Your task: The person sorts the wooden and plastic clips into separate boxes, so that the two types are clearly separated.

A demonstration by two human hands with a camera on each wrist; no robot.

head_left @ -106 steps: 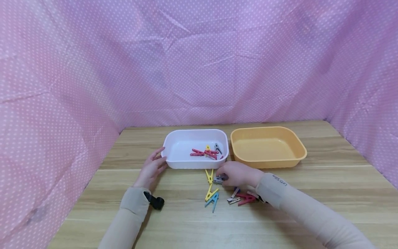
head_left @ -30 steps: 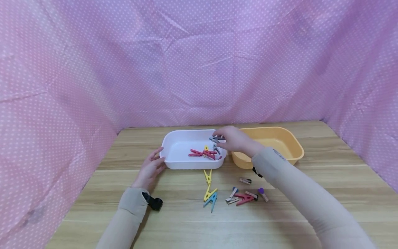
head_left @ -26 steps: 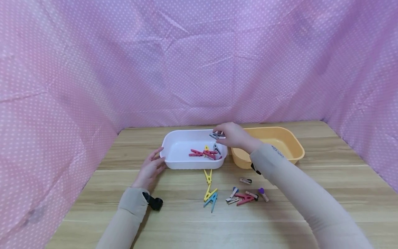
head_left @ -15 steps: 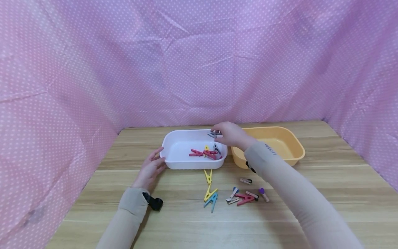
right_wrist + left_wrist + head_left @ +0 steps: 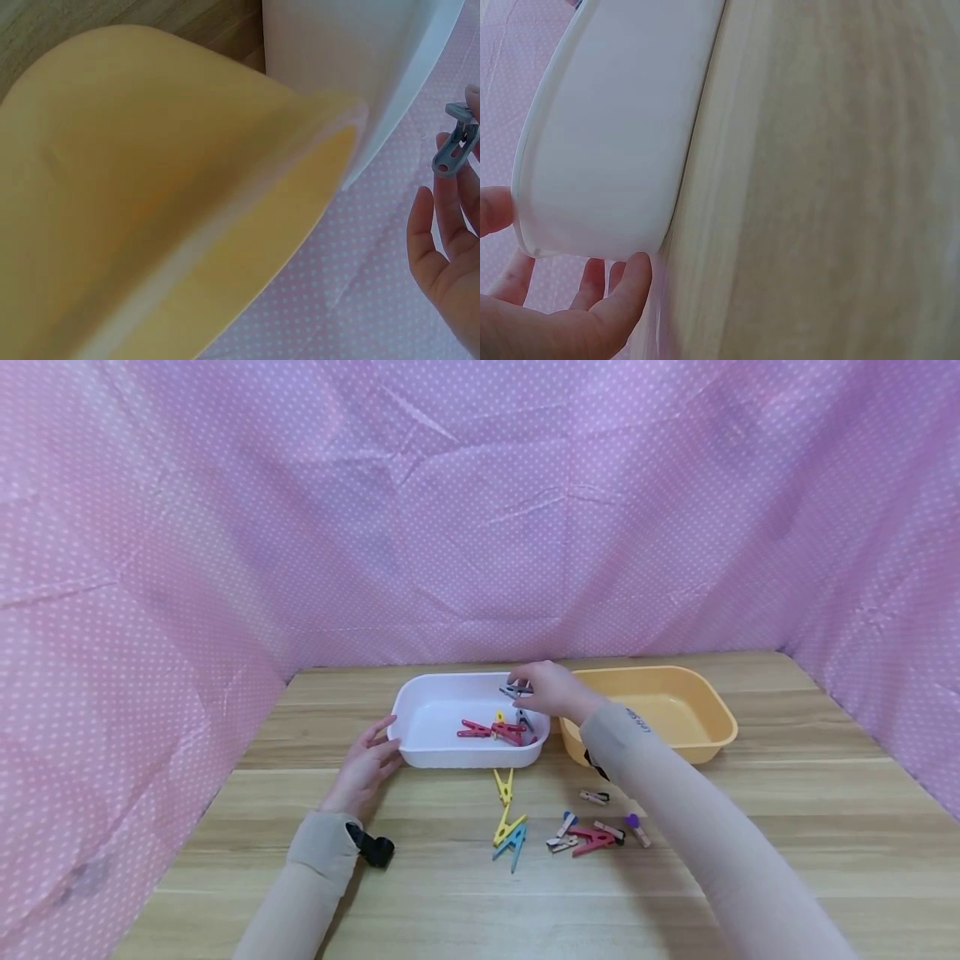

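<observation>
My right hand (image 5: 552, 688) pinches a grey clothespin (image 5: 513, 691) above the back right of the white basin (image 5: 442, 759). In the right wrist view that clothespin (image 5: 452, 154) sits at the fingertips, near the right image border. Below it, inside the basin, lie red clothespins (image 5: 475, 728), a yellow clothespin (image 5: 499, 717) and another grey clothespin (image 5: 525, 722). My left hand (image 5: 363, 772) rests against the basin's left end with fingers spread and only slightly bent. The left wrist view shows its fingertips touching the white wall (image 5: 615, 142).
A yellow-orange basin (image 5: 652, 753) stands right of the white one. On the wooden table in front lie yellow clothespins (image 5: 506, 790), a blue clothespin (image 5: 513, 841), a red clothespin (image 5: 596, 839) and several small wooden clothespins (image 5: 595, 797). Pink dotted cloth (image 5: 480, 527) hangs behind.
My right hand has lifted the grey clothespin from the table in front and brought it over the white basin, then lowered it slightly. My left hand has stayed at the basin's end.
</observation>
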